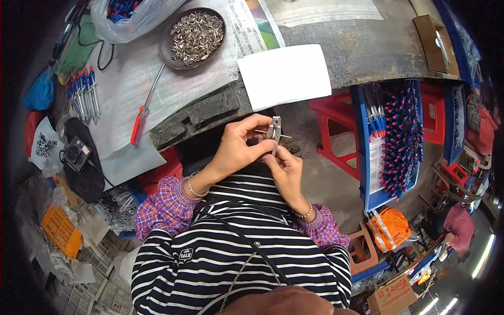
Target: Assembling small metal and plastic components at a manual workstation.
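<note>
In front of my striped top, both hands meet over a small flat silver metal piece (275, 127) that stands roughly on end. A thin metal rod (285, 137) crosses it and sticks out on both sides. My left hand (241, 144) is closed, its thumb and fingers pinching the piece from the left. From below, my right hand (286, 172) is closed around its lower end. Fingers hide much of the piece, so its exact kind cannot be told. Just beyond the hands, a white sheet of paper (284, 77) lies over the table edge.
A round dish (163, 45) of small metal parts sits on the covered table, near a red-handled screwdriver (138, 126). Several pens (84, 97) lie at the left. At the right, a blue tray (364, 152) full of pens rests beside a red stool (344, 157).
</note>
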Demonstrator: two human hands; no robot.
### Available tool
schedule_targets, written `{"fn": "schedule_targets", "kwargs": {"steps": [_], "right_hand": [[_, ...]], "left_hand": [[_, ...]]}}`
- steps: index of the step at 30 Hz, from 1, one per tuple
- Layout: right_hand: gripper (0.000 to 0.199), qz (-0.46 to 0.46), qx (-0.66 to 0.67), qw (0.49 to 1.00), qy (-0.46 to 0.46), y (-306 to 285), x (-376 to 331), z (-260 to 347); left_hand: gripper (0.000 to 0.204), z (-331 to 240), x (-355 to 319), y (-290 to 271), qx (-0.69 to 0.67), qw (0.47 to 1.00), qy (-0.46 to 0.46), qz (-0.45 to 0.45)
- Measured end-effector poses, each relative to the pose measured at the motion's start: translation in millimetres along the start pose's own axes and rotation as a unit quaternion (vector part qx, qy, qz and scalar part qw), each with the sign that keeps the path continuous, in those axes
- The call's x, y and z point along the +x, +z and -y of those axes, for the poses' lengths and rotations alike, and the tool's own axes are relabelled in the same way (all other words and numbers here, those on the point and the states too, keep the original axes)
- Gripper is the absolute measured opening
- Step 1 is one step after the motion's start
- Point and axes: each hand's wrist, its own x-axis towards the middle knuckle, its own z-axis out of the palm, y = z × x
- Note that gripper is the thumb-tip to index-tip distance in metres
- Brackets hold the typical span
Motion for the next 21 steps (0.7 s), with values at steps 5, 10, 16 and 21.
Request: {"fn": "schedule_targets", "kwargs": {"steps": [5,10,16,21], "right_hand": [[0.01,0.034,-0.01,0.999,-0.019,-4.6,-0.9,3.2],[0.011,0.078,0.044,0.996,0.004,-4.2,1.8,14.7],[0.02,0.046,0.121,0.991,0.022,1.5,-0.9,1.6],[0.015,0.033,0.021,0.999,0.006,2.5,-2.5,2.8]], "left_hand": [[0.024,0.4,-0.5,-4.8,0.071,0.997,0.022,-0.005],[0.017,-7.4,1.0,-14.3,0.208,0.975,0.068,0.046],[0.015,-5.2,1.7,-4.9,0.096,0.994,0.037,-0.023],[0.022,-6.3,0.5,-14.9,0.19,0.977,0.092,0.01]]}}
